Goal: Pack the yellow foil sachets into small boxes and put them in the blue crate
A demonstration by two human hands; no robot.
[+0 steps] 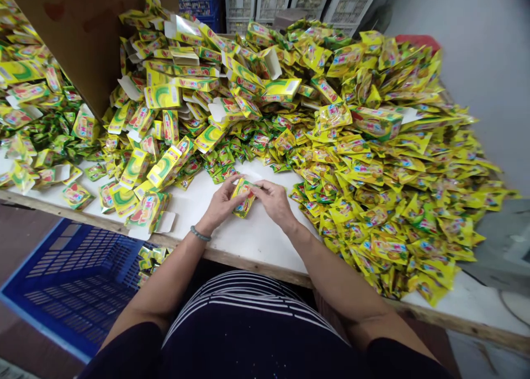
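Both hands meet over the table (232,246), a white-topped surface with a raw wooden edge, and the grip of each is closed on the same small yellow-and-green printed pack (244,205); whether it is a carton or a sachet is hard to tell, and so is whether its end is closed. The work looks well short of finished: left of and beyond the grip lies a heap of yellow-and-green card cartons (162,97), many with white flaps standing open, while a broad mound of shiny yellow foil sachets (385,202) spreads to the right. Loose green foil sachets (226,158) lie just beyond the fingers. Below and left of the grip, a blue slatted plastic basket (83,296) shows a few packs near its right side, perhaps a finished portion, though that is a guess. The left hand (221,202) comes in from the lower left, thumb along the pack's near side and fingers behind; the right hand (273,199) reaches in from the lower right, wrist bent inward, thumb and fingertips pinching the upper right corner.
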